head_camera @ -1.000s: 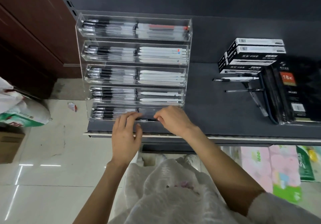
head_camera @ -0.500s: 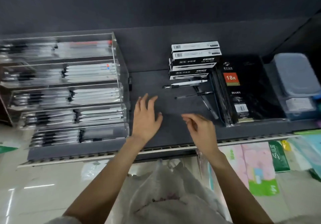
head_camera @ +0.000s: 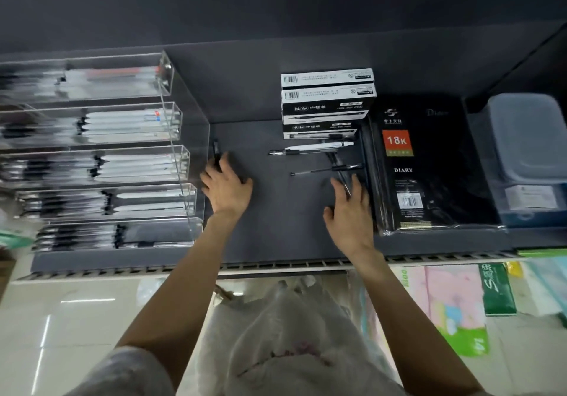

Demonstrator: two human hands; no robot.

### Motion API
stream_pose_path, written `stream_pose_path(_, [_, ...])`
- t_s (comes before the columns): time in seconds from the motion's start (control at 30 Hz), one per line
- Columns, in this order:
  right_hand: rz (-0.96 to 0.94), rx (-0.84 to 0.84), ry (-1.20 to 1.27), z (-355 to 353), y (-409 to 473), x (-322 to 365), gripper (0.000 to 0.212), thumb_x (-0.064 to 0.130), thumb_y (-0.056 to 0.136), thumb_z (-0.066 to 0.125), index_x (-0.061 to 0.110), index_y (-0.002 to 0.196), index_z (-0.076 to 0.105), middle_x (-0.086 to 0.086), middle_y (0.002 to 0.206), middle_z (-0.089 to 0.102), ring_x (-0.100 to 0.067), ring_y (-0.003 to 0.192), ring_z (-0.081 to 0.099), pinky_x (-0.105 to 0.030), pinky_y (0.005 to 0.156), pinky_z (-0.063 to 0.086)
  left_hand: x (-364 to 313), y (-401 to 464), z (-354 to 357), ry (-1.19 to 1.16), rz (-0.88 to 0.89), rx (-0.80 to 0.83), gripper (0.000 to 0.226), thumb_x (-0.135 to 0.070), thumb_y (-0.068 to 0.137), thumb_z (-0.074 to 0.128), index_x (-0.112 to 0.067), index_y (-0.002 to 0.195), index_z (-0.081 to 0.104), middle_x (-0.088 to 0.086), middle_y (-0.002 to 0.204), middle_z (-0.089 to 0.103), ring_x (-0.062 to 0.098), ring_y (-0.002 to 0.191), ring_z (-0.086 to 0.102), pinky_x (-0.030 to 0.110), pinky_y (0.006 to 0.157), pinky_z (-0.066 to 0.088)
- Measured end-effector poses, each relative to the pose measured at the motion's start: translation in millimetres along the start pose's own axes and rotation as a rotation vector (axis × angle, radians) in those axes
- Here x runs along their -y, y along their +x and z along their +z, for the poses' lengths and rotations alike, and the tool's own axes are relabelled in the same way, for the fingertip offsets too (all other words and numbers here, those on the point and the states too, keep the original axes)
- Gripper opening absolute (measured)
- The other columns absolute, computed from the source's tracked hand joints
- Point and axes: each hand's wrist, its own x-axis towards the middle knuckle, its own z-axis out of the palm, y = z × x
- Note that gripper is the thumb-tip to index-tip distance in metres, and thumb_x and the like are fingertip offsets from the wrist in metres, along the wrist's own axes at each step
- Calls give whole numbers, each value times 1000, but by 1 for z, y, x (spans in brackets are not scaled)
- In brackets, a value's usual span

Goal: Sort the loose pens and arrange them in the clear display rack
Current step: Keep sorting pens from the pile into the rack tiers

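Reaching over grey shelf (head_camera: 276, 229), both hands working among loose pens (head_camera: 310, 150).
Left hand (head_camera: 225, 188) lying flat, fingers spread, beside clear display rack (head_camera: 171, 137); right hand (head_camera: 348, 211), fingers straight and slightly parted, touching dark pen (head_camera: 340, 171) near diary (head_camera: 423, 165).

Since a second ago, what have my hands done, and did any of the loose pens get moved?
Both hands left the rack's bottom tier and went right. The left hand now reaches for a dark pen beside the clear display rack; the right hand reaches the slanted pen by the diary. Neither holds anything. The loose pens and the pen boxes lie as before.
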Motion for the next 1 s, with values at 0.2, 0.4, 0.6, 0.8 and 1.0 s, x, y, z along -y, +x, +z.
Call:
stream_pose_path(0.2, [-46, -47, -10, 10, 5, 4, 54, 19, 91, 52, 16, 142, 35, -17, 154, 17, -36, 142, 10, -50, 110, 21, 6, -10, 12, -115, 398, -63, 56, 12, 77, 47, -2, 131, 47, 23, 115, 55, 42, 99, 51, 47, 95, 38])
stream_pose_path(0.4, [-59, -71, 42, 13, 5, 0, 51, 17, 89, 54, 16, 139, 40, -15, 154, 18, -34, 143, 10, -49, 112, 22, -33, -25, 24, -145, 866, -39, 53, 14, 80, 52, -5, 130, 51, 14, 112, 60, 29, 98, 53, 34, 93, 43])
stream_pose_path(0.6, [-96, -112, 153, 18, 2, -11, 47, 11, 86, 57, 12, 133, 47, -16, 152, 23, -31, 142, 15, -39, 115, 19, -61, -1, 36, 194, 931, 71, 70, -32, 85, 64, -6, 142, 34, 15, 142, 39, 30, 130, 33, 42, 107, 32])
stream_pose_path(0.8, [-96, -155, 205, 20, 0, -14, 46, 10, 84, 60, 12, 129, 50, -15, 150, 26, -30, 141, 20, -39, 113, 25, -79, 14, 32, 436, 964, 128, 62, -40, 98, 42, -2, 144, 26, 14, 137, 39, 28, 126, 35, 37, 105, 29])
stream_pose_path(1.0, [-72, -164, 273, 16, -6, -11, 40, 7, 84, 60, 9, 123, 52, -17, 150, 26, -32, 138, 26, -41, 108, 34, -101, -7, 30, 552, 951, 233, 23, -8, 100, 35, -1, 121, 38, 18, 114, 52, 34, 95, 57, 37, 70, 40])
